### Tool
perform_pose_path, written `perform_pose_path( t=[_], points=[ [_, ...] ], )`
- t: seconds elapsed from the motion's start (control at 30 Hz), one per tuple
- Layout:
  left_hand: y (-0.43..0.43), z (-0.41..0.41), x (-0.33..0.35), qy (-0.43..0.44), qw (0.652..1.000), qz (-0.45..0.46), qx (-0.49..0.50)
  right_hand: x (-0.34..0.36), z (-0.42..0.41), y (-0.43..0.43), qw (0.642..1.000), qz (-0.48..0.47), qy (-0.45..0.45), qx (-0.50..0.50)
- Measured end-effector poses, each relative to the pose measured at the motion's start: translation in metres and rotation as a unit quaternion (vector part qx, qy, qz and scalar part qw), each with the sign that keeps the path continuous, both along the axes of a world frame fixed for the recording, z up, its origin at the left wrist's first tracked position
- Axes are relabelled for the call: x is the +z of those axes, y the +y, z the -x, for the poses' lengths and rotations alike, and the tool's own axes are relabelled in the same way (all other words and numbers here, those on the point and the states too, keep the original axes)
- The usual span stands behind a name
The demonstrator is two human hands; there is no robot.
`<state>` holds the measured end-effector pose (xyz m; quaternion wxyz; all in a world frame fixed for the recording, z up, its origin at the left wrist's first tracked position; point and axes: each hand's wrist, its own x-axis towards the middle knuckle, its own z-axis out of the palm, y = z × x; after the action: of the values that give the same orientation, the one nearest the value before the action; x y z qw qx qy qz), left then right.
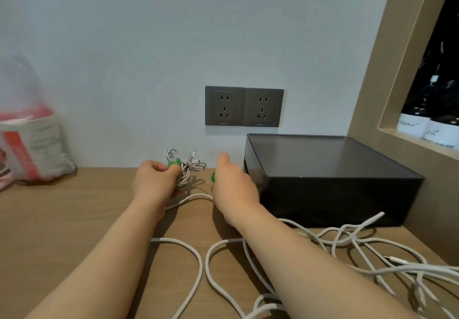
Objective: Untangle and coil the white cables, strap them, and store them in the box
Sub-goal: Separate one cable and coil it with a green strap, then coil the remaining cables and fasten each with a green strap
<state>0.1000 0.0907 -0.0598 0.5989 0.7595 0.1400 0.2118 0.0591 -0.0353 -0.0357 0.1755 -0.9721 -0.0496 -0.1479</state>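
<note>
Wooden desk (74, 219) against a pale wall, two sockets (243, 106) above. Left hand (151, 179) pinches green strap (173, 163) on coiled cable bundle (191, 167). Right hand (233, 184) is beside second strap (213, 176), fingers hidden, can't tell grip. Loose white cables (171, 240) sprawl beside the lidded black box (335, 194).

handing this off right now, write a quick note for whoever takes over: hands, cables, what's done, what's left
Left hand grips a small coiled cable bundle at its green strap, near the wall.
Right hand is beside it, a second green strap showing at its edge; its grasp is hidden.
Loose white cables lie tangled across the table's front and right.
The black box sits at right, apparently lid on.
Done: one bundle coiled, strap about on. Left: coil and strap the loose cables, box everything.
</note>
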Motion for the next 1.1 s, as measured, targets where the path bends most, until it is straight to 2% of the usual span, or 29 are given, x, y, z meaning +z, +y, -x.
perform_pose_path(
  t=[0.1, 0.23, 0.33, 0.43, 0.57, 0.7, 0.83, 0.9, 0.97, 1.1],
  points=[
    [-0.013, 0.002, -0.004, -0.019, 0.999, -0.048, -0.013, 0.011, 0.017, -0.004, 1.000, -0.002, -0.021, 0.007],
    [-0.030, 0.008, -0.011, 0.005, 0.970, -0.206, -0.127, 0.008, 0.034, -0.011, 1.000, 0.008, -0.013, -0.005],
    [-0.033, 0.018, -0.014, 0.006, 0.933, -0.307, -0.188, 0.000, 0.034, -0.010, 0.998, 0.034, 0.047, -0.016],
    [-0.030, 0.028, -0.021, -0.013, 0.911, -0.372, -0.178, -0.004, 0.034, -0.009, 0.994, 0.036, 0.100, -0.011],
    [-0.031, 0.048, -0.023, -0.001, 0.906, -0.389, -0.166, -0.002, 0.048, -0.017, 0.994, 0.027, 0.104, 0.016],
    [-0.037, 0.080, -0.018, 0.005, 0.904, -0.387, -0.179, 0.008, 0.087, -0.042, 0.992, -0.052, 0.092, 0.069],
    [-0.054, 0.119, 0.001, -0.054, 0.902, -0.387, -0.186, 0.007, 0.139, -0.079, 0.988, -0.104, 0.098, 0.061],
    [-0.064, 0.144, 0.011, -0.081, 0.903, -0.353, -0.231, 0.004, 0.164, -0.096, 0.987, -0.110, 0.105, 0.045],
    [-0.072, 0.168, 0.016, -0.062, 0.891, -0.321, -0.316, -0.001, 0.185, -0.111, 0.991, -0.097, 0.091, 0.023],
    [-0.077, 0.202, 0.015, 0.015, 0.827, -0.350, -0.438, -0.008, 0.221, -0.134, 0.997, -0.078, 0.027, 0.002]
  ],
)
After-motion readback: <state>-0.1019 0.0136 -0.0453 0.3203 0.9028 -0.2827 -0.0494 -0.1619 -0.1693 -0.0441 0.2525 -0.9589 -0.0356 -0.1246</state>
